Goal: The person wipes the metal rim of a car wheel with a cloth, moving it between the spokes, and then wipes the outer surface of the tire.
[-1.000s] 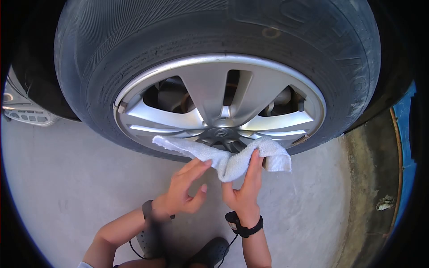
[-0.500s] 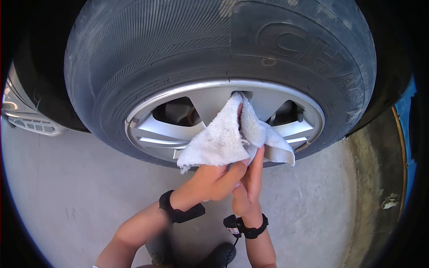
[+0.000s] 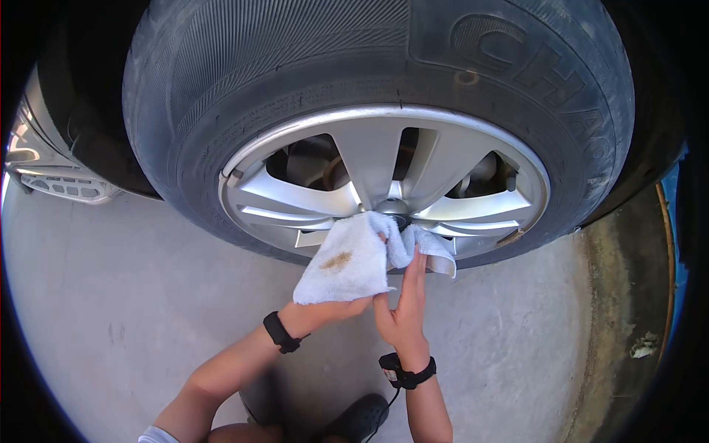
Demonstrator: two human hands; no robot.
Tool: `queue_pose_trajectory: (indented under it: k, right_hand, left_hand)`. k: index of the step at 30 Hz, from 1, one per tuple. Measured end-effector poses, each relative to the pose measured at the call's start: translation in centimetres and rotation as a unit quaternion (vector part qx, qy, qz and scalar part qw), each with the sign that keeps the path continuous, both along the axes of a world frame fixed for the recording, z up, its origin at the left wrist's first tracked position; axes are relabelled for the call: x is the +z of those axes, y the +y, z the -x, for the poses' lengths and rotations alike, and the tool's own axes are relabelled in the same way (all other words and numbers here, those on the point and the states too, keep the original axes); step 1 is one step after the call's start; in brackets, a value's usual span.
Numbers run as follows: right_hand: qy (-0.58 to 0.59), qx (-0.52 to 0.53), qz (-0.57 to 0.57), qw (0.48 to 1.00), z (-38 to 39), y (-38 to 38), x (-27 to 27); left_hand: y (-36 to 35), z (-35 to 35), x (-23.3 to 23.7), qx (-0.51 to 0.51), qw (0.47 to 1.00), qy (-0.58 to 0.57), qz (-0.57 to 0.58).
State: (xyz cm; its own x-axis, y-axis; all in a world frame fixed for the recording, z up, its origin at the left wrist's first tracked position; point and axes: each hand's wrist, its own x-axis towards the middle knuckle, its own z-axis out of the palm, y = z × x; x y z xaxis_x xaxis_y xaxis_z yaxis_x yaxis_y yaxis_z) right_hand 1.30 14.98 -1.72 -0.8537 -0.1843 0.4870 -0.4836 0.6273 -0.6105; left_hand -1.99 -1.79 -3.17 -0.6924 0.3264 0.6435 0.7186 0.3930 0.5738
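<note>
A white terry cloth (image 3: 343, 258), marked by a brown stain, bunches against the lower hub of a silver alloy wheel (image 3: 365, 159) inside a black tire (image 3: 295, 63). Its broad left flap drapes over the fingers of the left hand (image 3: 332, 310), which reaches in from below; how tightly that hand closes cannot be told beneath the fabric. The right hand (image 3: 402, 317) stands upright just beside it, fingers straight and thumb spread, its fingertips apparently touching the cloth's smaller right fold, though the overlap is unclear. Black wristbands (image 3: 281, 332) circle both wrists above a concrete floor (image 3: 502, 332).
</note>
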Motion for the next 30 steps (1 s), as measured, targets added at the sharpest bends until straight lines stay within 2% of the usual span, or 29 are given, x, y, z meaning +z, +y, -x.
queue_pose_trajectory:
  k: [3, 4, 5, 8, 13, 14, 17, 18, 21, 23, 27, 28, 30]
  right_hand:
    - [-0.027, 0.003, -0.006, 1.000, -0.6, -0.6, -0.2]
    - [-0.030, 0.014, -0.016, 0.999, -0.8, -0.9, -0.2]
    - [-0.031, 0.026, -0.026, 0.999, -0.9, -1.3, -0.3]
    - [-0.036, 0.074, -0.035, 0.996, -0.9, -3.1, -0.7]
    - [-0.037, 0.136, -0.016, 0.990, -0.1, -5.9, -0.9]
    - [-0.028, 0.144, -0.016, 0.989, 0.0, -6.2, -1.0]
    - [-0.052, 0.129, -0.015, 0.990, 0.4, -6.3, -0.8]
    - [-0.050, 0.118, -0.011, 0.992, 0.7, -6.1, -0.8]
    - [-0.044, 0.082, 0.006, 0.996, 0.8, -5.0, -0.8]
    - [-0.031, 0.041, 0.021, 0.998, 0.6, -4.3, -0.1]
    - [0.028, 0.020, -0.022, 0.999, 0.4, -2.3, 0.1]
    - [0.032, 0.021, -0.035, 0.999, 0.3, -1.8, 0.4]
    - [0.033, 0.000, -0.034, 0.999, 0.1, -1.2, 0.5]
  left_hand:
    - [-2.1, -1.5, -2.1, 0.133, 0.989, -0.026, 0.052]
    - [-3.3, -1.8, -3.0, 0.161, 0.984, -0.026, 0.069]
    - [-4.3, -2.2, -3.4, 0.176, 0.982, -0.053, 0.034]
    - [-7.1, -2.5, -3.8, 0.243, 0.961, -0.014, 0.129]
    - [-10.0, -2.0, -1.0, 0.271, 0.937, 0.026, 0.219]
    - [-9.8, -1.8, -1.0, 0.287, 0.940, 0.011, 0.186]
    - [-8.3, -0.7, -1.1, 0.256, 0.941, 0.050, 0.217]
    - [-7.4, -0.3, 0.1, 0.240, 0.949, 0.010, 0.202]
    - [-5.4, 0.2, 0.7, 0.228, 0.946, 0.033, 0.226]
    - [-4.7, 0.4, -0.1, 0.236, 0.951, 0.049, 0.196]
    - [-1.1, -0.5, -1.7, 0.277, 0.947, 0.067, 0.145]
    - [-0.1, -0.8, -1.9, 0.249, 0.962, 0.029, 0.113]
    - [2.7, -1.3, -1.2, 0.272, 0.959, 0.014, 0.075]
